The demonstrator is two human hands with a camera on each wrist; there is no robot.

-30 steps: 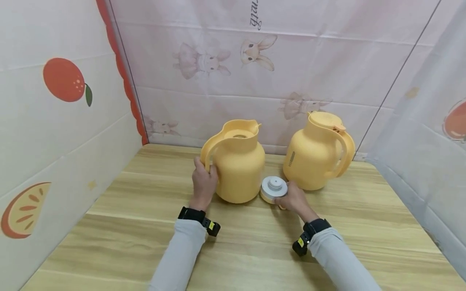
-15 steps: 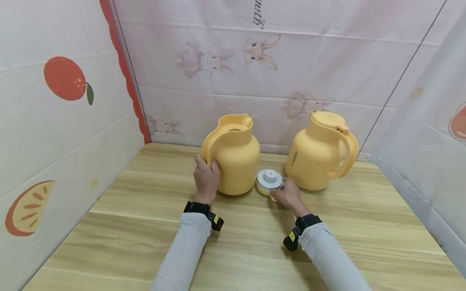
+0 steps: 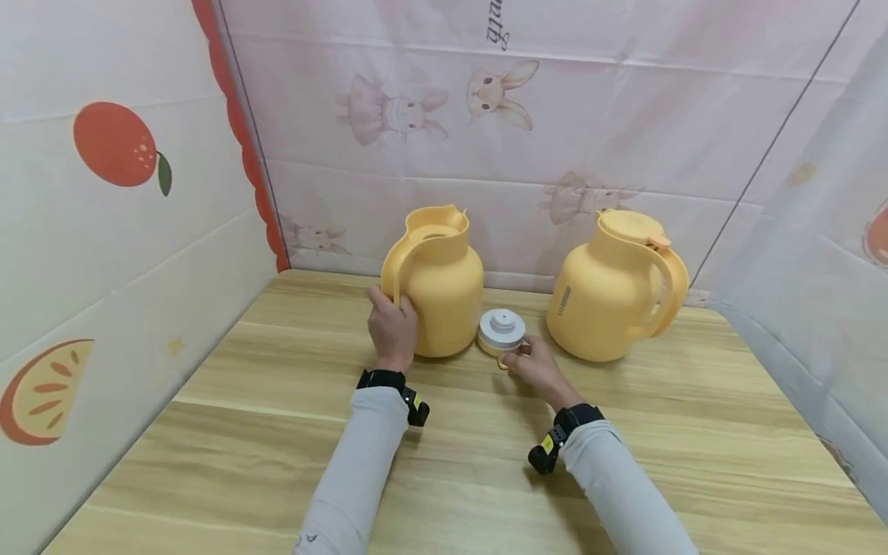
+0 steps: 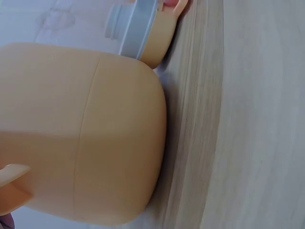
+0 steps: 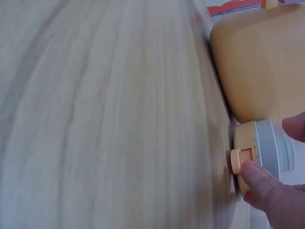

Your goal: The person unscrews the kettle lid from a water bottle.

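Note:
On the left of the head view stands a yellow jug [image 3: 447,301] with no lid over its wide mouth. My left hand [image 3: 392,329] grips its handle low down. Close against the jug's base lies a lid [image 3: 502,330], upside down, its grey stopper [image 4: 137,29] facing up and its yellow rim on the table. My right hand [image 3: 541,367] holds this lid from the right side, the thumb [image 5: 259,183] by the small orange tab [image 5: 235,161]. The fingers behind the lid are partly hidden. The left fingers are mostly out of the left wrist view.
A second yellow jug [image 3: 590,308], with its lid on and its handle turned right, stands right of the loose lid. Behind the wooden table [image 3: 472,478] hangs a pink rabbit-print cloth [image 3: 430,154]. A fruit-print wall [image 3: 139,254] borders the left.
The left jug and the upside-down lid have both slid back and a little left, each with its hand. The right-hand jug has stayed in its place.

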